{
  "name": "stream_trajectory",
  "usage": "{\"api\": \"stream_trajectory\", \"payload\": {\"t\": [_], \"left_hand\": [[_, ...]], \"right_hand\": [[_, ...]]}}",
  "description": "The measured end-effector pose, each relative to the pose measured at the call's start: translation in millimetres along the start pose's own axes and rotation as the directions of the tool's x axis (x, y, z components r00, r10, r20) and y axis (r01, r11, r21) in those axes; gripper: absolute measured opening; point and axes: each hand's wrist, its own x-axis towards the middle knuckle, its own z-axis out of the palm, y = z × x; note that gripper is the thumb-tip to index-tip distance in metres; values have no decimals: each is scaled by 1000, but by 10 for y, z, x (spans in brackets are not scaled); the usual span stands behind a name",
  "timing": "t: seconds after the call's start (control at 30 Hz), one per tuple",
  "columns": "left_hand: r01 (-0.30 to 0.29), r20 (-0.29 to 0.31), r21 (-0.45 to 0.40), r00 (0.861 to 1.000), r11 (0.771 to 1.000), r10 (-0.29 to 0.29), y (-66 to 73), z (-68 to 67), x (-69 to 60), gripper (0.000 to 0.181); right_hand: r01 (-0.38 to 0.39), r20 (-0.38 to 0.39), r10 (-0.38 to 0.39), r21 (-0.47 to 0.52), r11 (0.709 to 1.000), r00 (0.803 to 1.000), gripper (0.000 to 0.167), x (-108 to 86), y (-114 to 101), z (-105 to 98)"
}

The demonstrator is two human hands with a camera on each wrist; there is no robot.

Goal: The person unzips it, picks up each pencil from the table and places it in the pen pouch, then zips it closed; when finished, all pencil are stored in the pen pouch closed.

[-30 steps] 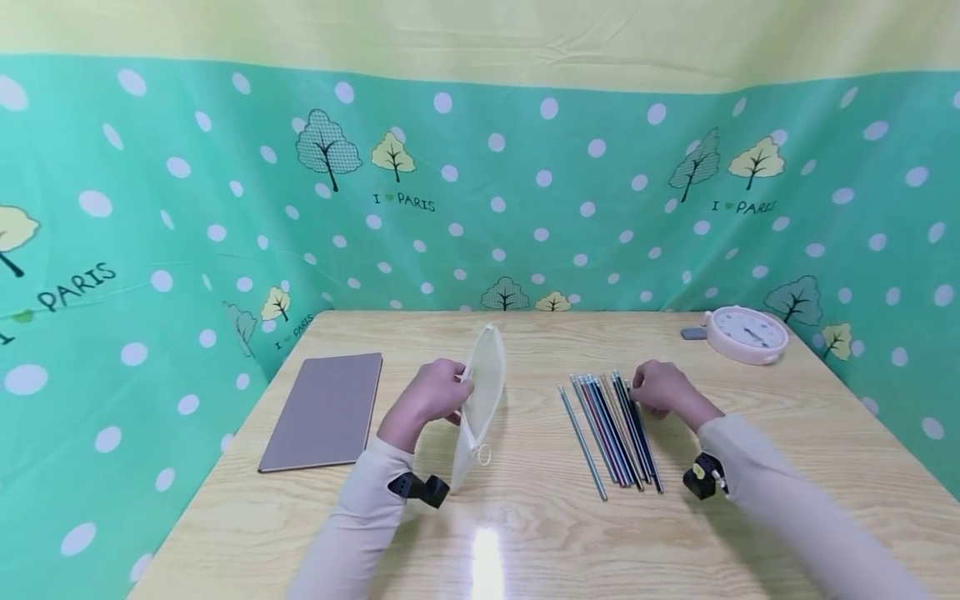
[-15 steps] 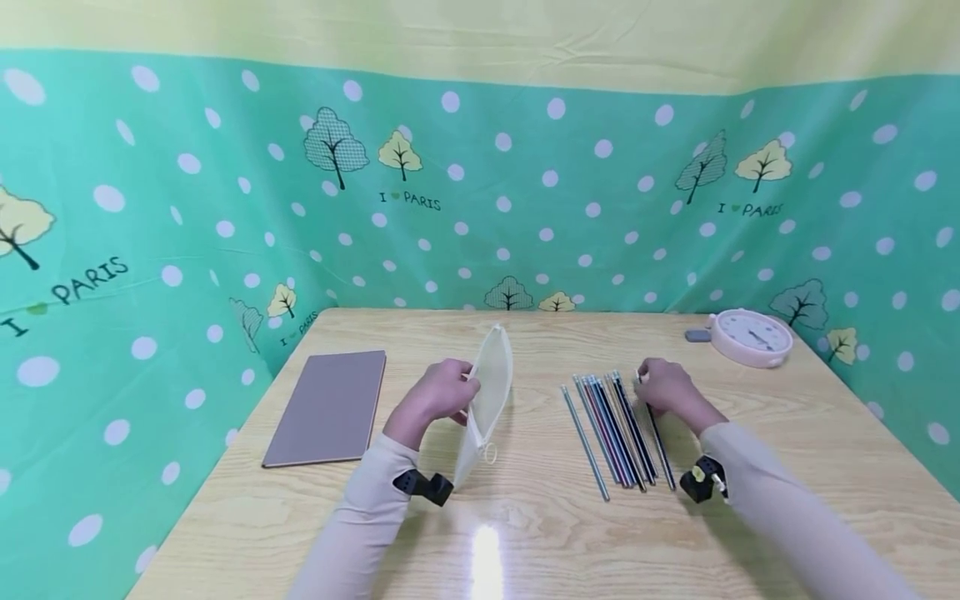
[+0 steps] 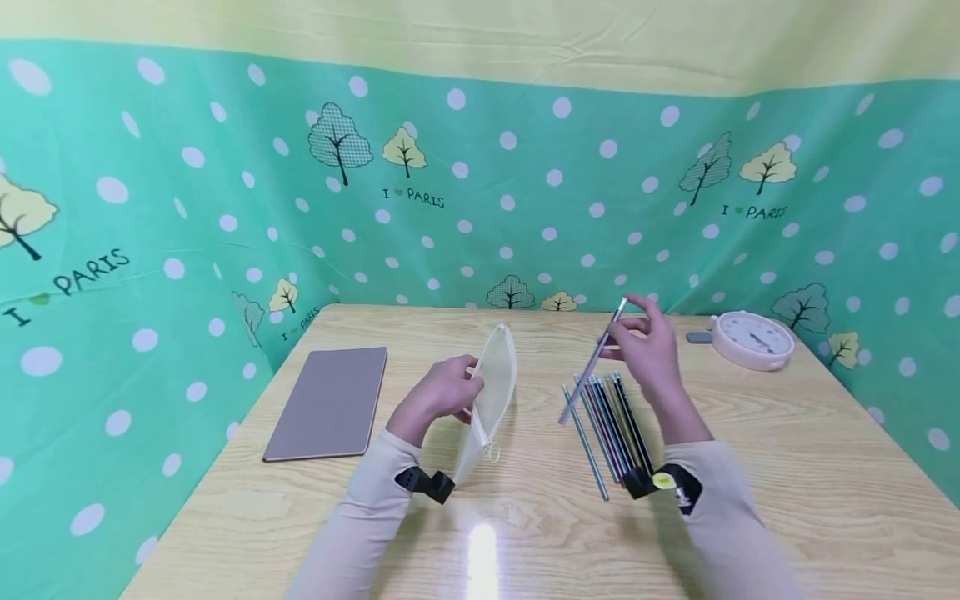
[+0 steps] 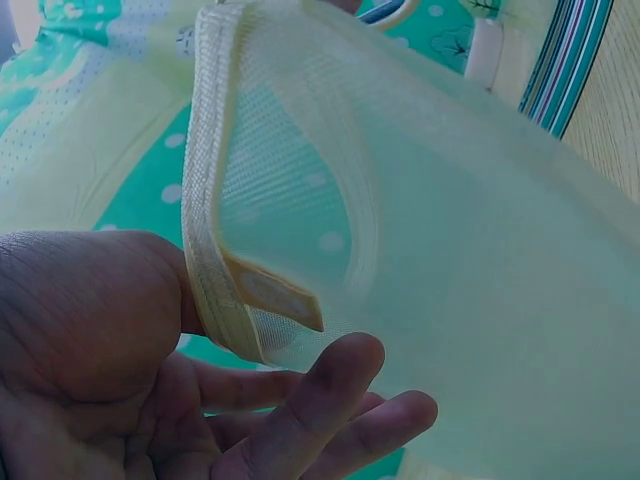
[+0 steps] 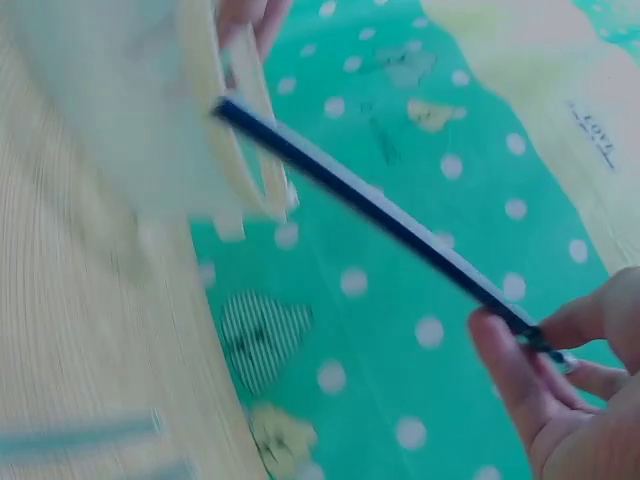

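My left hand grips the rim of a pale, see-through mesh zipper pouch, which stands upright with its mouth spread apart. In the left wrist view the thumb goes behind the zipper edge. A dark pencil is pinched near its eraser end by my right hand, held aloft and slanting down toward the pouch. Below it several pencils lie side by side on the table, partly hidden by the right wrist. One light blue pencil lies slightly apart on their left.
A grey-mauve notebook lies at the left of the wooden table. At the back right sits a pink round clock beside a small grey block. A green dotted curtain borders the table at the back and sides.
My right hand has picked a dark pencil off the right side of the row, lifted it and carried it left toward the pouch. The left hand keeps holding the pouch in place.
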Motion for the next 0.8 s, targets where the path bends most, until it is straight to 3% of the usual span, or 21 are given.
{"api": "stream_trajectory", "payload": {"t": [0.1, 0.17, 0.37, 0.8], "left_hand": [[-2, -6, -2, 1000, 1000, 2, -10, -9, -4, 50], [-4, -10, -3, 1000, 1000, 3, -17, -5, -2, 48], [-24, -5, 1, 1000, 1000, 24, 5, 6, 20, 48], [-17, -19, -12, 1000, 1000, 17, -6, 8, 29, 46]], "right_hand": [[5, -50, 3, 159, 987, 999, 60, -12, 21, 247], [29, -84, -11, 214, 976, 996, 58, -24, 55, 379], [108, -121, -78, 263, 959, 990, 56, -61, 164, 612], [65, 86, -80, 169, 983, 993, 57, -214, 280, 922]]}}
